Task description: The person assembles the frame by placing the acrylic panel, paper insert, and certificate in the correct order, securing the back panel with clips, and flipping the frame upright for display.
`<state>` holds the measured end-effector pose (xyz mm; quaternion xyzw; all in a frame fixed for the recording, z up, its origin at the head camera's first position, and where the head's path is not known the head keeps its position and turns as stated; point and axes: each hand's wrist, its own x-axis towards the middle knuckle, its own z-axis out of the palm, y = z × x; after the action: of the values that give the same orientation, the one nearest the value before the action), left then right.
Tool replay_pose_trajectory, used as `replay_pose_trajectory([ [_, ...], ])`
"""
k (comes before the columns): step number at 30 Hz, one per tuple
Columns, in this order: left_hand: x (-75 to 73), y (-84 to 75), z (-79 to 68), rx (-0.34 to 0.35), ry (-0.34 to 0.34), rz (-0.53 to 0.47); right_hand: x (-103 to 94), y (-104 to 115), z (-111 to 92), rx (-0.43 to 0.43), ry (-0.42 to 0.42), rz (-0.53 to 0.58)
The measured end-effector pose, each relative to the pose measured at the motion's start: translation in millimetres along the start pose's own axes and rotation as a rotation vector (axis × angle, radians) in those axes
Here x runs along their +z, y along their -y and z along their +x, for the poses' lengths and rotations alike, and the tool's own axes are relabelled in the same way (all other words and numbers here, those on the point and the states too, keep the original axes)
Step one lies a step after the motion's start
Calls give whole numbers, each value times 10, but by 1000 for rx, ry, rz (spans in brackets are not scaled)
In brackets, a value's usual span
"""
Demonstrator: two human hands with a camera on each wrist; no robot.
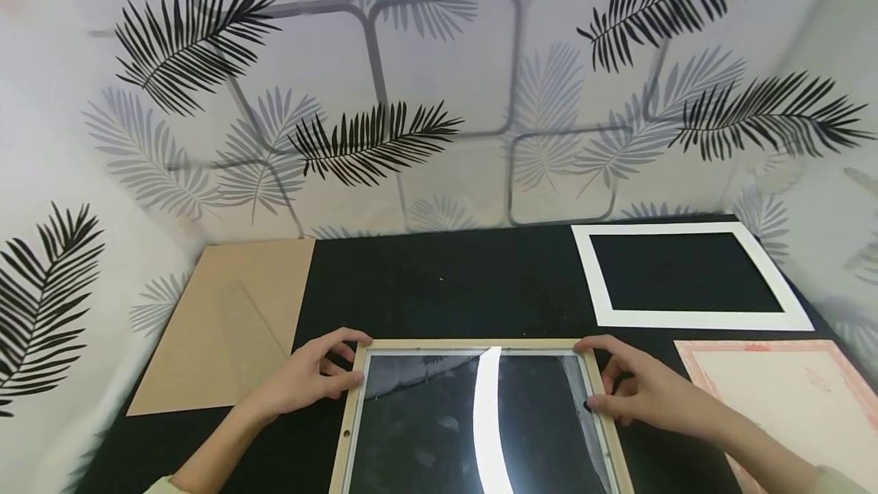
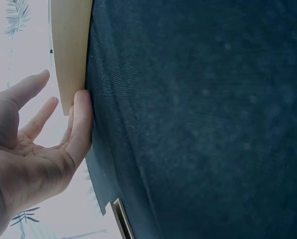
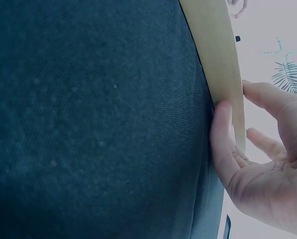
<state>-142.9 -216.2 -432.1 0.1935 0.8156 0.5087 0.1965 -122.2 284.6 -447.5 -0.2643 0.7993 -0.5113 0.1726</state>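
A pale wooden picture frame (image 1: 473,343) with a clear glossy sheet inside lies at the bottom centre of the head view. A bright streak of light reflects off the sheet, and its near end is cut off. My left hand (image 1: 309,376) holds the frame's far left corner, with thumb and fingers about its edge. At the far right corner my right hand (image 1: 638,387) grips the frame the same way. In the left wrist view, fingertips (image 2: 82,99) reach under the wooden side. The right wrist view has fingers on both faces of the wooden side (image 3: 220,64).
On the black tabletop (image 1: 439,280), a brown board (image 1: 254,265) lies at left with a clear sheet on it. A white mat border (image 1: 706,319) lies at back right. Below it is a pink-edged cream sheet (image 1: 789,395). Leaf-patterned curtain (image 1: 453,59) hangs behind.
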Motion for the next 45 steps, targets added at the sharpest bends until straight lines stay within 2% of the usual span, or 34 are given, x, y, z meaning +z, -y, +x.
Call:
replay_pose_trajectory([
  [6, -5, 21, -6, 4, -1, 9, -2, 6, 23, 7, -1, 15],
  [14, -13, 23, -19, -2, 12, 0, 14, -19, 39, -41, 5, 29],
  [30, -12, 27, -68, -30, 18, -49, 28, 17, 46, -35, 3, -1],
  [39, -6, 22, -65, -2, 21, -13, 30, 10, 36, -25, -1, 3],
  [45, 7, 11, -64, 8, 23, 9, 31, -14, 36, -51, 3, 4],
])
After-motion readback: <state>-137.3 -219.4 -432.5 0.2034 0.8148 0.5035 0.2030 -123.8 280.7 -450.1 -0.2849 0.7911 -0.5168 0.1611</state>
